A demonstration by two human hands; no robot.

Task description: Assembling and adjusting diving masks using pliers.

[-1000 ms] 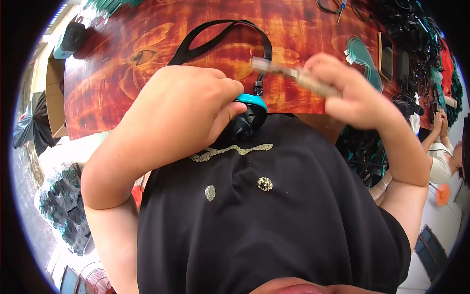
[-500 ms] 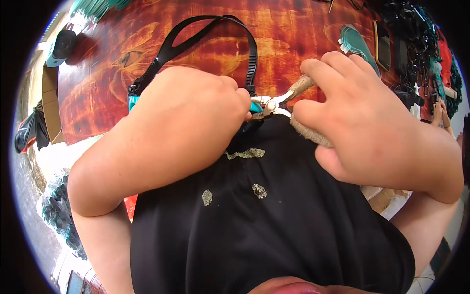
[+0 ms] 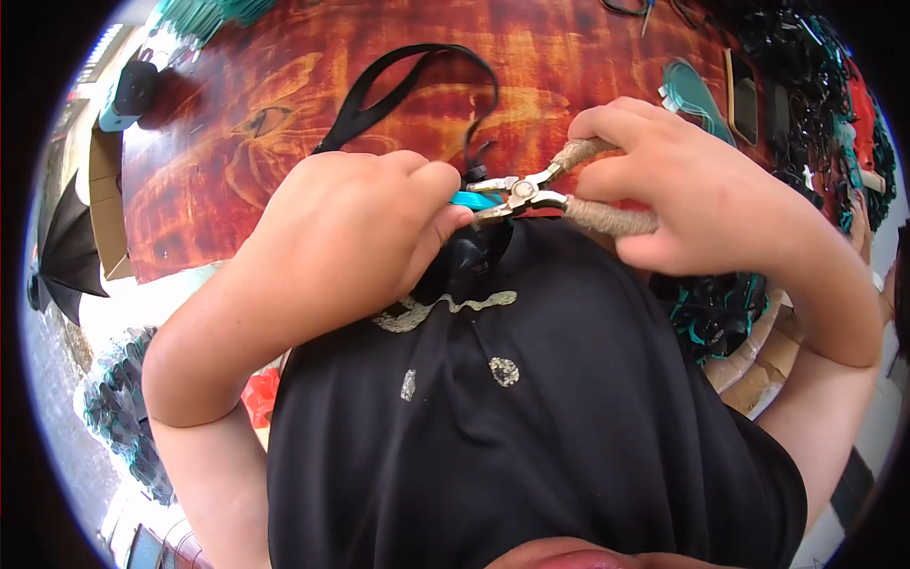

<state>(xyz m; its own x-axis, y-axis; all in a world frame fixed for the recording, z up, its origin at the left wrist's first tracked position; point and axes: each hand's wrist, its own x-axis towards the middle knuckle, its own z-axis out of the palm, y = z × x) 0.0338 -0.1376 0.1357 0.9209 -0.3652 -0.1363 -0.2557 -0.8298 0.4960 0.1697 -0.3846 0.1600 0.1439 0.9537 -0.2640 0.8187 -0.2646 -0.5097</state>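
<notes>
My left hand [image 3: 351,213] is closed, thumb against bent fingers, on a black and teal strapped mask [image 3: 474,200]. The hand covers much of the mask, and only a teal edge and a dark lower part show. Its black strap [image 3: 353,119] loops up over the table. Pliers [image 3: 523,193] with cord-wrapped handles are in my right hand [image 3: 706,194], its fingers on one handle and its thumb side on the other. Their jaws stand on either side of the teal edge; whether they touch it is hard to tell.
Behind lies a glossy red-brown wooden table [image 3: 417,161]. A stack of teal clear pieces [image 3: 694,95] and a phone-like slab [image 3: 742,95] lie at right, by heaped black and teal parts [image 3: 791,57]. A dark device [image 3: 135,87] stands at left. Bagged parts [image 3: 123,408] lie lower left.
Both hands have shifted slightly, and the pliers' jaws now show more plainly around the teal edge. More of the dark mask part shows below. The strap's near right end has swung inward.
</notes>
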